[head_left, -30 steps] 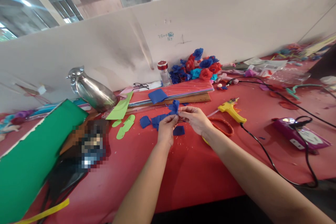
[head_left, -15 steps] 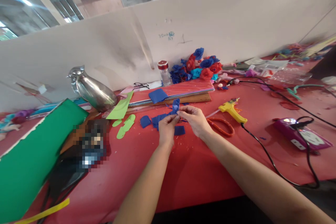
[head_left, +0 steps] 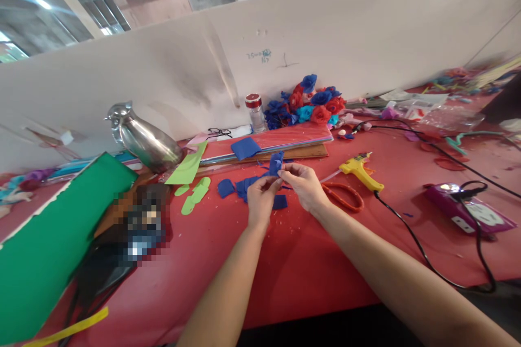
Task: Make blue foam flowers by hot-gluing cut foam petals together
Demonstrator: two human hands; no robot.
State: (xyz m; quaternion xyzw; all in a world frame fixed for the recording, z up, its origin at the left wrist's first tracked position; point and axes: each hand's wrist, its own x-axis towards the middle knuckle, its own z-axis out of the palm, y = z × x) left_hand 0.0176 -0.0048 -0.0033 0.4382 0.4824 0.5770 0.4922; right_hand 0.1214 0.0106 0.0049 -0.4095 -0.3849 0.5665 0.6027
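Between my fingertips, a small blue crepe-paper piece (head_left: 276,162) stands up, curled at its top. My left hand (head_left: 261,198) pinches its lower end from the left, and my right hand (head_left: 302,182) pinches it from the right, the fingertips nearly touching. Under and beside my left hand lie several cut blue paper pieces (head_left: 226,188), one partly hidden by that hand. A larger blue paper square (head_left: 246,148) rests on the stack of sheets behind. Paper roses in blue, red and turquoise (head_left: 319,113) are heaped against the wall.
A yellow glue gun (head_left: 361,171) and red-orange ring (head_left: 345,197) lie right of my hands, with a cord running to a purple power strip (head_left: 472,209). Green paper petals (head_left: 198,192), a metal jug (head_left: 146,141) and a green board (head_left: 61,244) are at left. A red-lidded jar (head_left: 254,114) stands behind.
The blue piece and the fingertips have shifted slightly to the right, and its top looks a little more opened. Both hands keep their pinch.
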